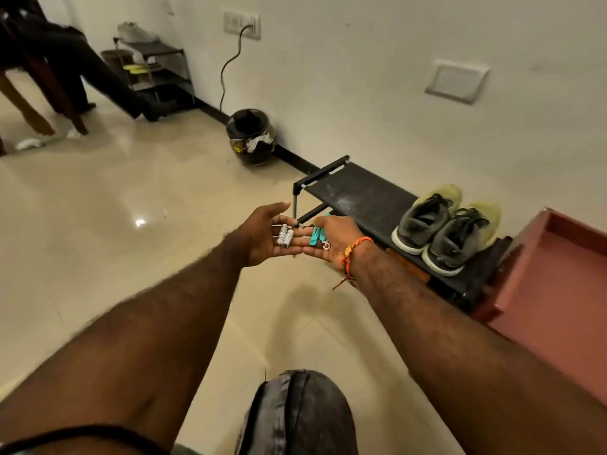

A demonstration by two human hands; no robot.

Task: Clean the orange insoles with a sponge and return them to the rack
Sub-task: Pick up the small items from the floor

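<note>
My left hand is stretched out palm up, with two small white cylinders lying in it. Beside it, fingertips almost touching, my right hand is also palm up and holds a teal clip with a small metal ring. Just beyond the hands stands a low black rack against the wall. A pair of grey-green shoes sits on its top shelf. An orange strip, possibly an insole, shows on the lower level under the shoes. No sponge is in view.
A red-brown open box stands right of the rack. A dark helmet lies on the floor by the wall, under a hanging cable. A second rack, a chair and someone's legs are at the far left. My knee is at the bottom.
</note>
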